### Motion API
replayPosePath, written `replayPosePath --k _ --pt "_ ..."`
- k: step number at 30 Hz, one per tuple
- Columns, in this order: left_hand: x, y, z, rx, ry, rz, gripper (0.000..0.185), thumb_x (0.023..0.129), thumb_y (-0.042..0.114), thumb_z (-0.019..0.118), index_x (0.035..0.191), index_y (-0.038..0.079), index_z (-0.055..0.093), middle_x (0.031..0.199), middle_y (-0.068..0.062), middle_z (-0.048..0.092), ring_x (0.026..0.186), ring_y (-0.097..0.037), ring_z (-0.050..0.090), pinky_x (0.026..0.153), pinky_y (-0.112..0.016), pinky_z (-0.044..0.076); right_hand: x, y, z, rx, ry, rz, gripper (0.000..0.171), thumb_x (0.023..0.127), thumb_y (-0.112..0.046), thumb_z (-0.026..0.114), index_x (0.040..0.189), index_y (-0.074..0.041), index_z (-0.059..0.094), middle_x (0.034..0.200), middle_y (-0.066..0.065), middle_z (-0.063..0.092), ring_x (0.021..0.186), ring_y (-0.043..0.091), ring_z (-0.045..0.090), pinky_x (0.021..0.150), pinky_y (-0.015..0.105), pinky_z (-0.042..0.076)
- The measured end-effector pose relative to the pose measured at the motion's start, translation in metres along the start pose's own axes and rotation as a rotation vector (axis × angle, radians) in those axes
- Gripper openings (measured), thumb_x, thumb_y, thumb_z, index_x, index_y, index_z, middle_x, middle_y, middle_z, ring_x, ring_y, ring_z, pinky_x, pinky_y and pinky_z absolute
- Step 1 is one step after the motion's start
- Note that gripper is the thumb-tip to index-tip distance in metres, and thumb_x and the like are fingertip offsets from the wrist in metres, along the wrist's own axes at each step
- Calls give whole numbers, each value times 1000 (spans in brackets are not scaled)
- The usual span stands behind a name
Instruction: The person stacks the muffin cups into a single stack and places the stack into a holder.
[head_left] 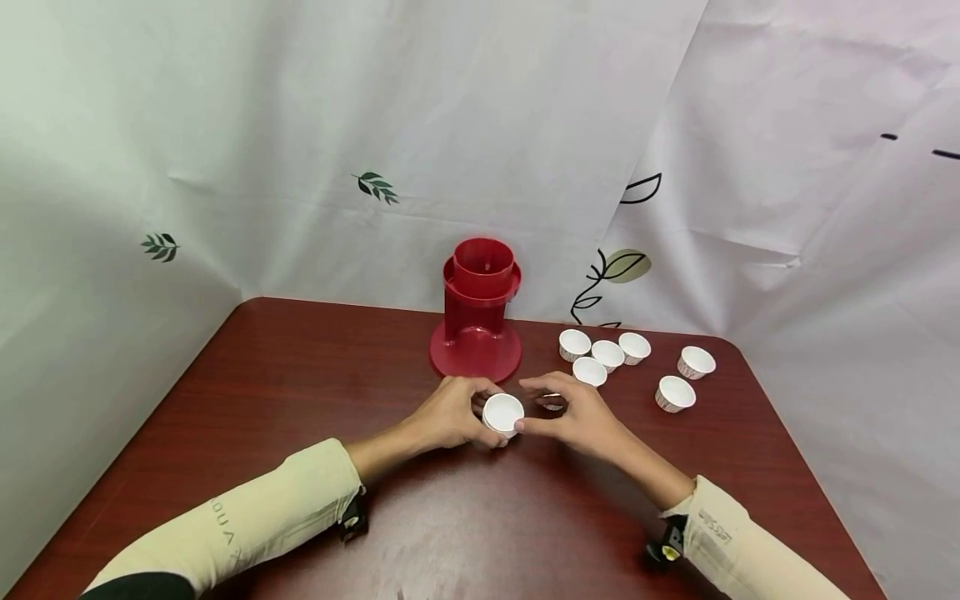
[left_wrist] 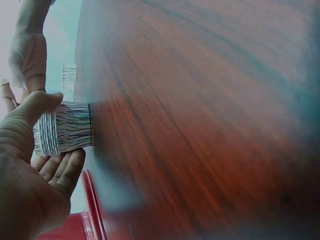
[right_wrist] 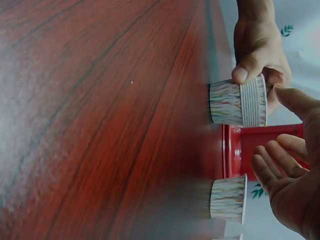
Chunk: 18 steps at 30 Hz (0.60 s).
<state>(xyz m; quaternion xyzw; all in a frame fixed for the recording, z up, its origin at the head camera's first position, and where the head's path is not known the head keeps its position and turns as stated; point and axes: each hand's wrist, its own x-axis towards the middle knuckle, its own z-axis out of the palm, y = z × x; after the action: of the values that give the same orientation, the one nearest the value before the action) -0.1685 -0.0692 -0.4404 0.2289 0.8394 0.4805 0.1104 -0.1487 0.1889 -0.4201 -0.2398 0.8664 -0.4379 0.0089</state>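
At the middle of the brown table (head_left: 300, 400), just in front of the red stand (head_left: 477, 321), the left hand (head_left: 448, 414) grips a stack of paper cups (head_left: 502, 414), thumb and fingers curled round its ribbed upper rims. The stack stands upright on the table, mouth up, so its long axis runs straight up from the wood. It sits between the two hands, directly to the right of the left palm. The right hand (head_left: 573, 414) comes at it from the other side: only its thumb tip meets the rim, while its other fingers hang loose and apart, grasping nothing. Further right, well apart from the stack, six loose cups (head_left: 607, 354) stand scattered.
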Motion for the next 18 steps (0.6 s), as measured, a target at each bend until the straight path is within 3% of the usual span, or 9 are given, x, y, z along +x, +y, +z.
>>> replayPosePath --k 8,18 --pt "2 2 0 60 11 13 57 66 15 107 116 9 81 96 6 82 86 -2 72 82 -22 60 -3 3 -11 -63 46 11 57 86 -28 100 137 -10 80 133 12 82 118 26 78 102 37 65" --pt "1 3 -1 95 18 23 57 66 17 108 116 9 82 95 6 83 87 -2 71 83 -23 59 -8 10 -20 -39 79 63 57 87 -28 100 137 -8 80 125 7 83 116 27 80 98 46 68"
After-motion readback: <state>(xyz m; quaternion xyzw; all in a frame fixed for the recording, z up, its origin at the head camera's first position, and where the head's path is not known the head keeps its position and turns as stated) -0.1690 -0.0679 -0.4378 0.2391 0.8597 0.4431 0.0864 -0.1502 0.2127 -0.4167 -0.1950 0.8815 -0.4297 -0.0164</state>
